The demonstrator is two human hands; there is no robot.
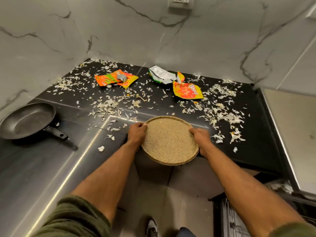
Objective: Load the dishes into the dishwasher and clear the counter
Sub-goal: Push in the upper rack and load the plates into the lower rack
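A round speckled tan plate hangs at the front edge of the black counter, half over the floor. My left hand grips its left rim with the fingers curled over the edge. My right hand grips the right rim the same way. A black frying pan rests on the counter at the far left, its handle pointing right. Torn orange snack wrappers and a silver and green wrapper lie near the wall.
Pale peel scraps are scattered over most of the counter. Marble walls close the back and left, with a socket high up. A steel surface adjoins the counter on the right. An open dishwasher rack shows at bottom right, next to my shoe.
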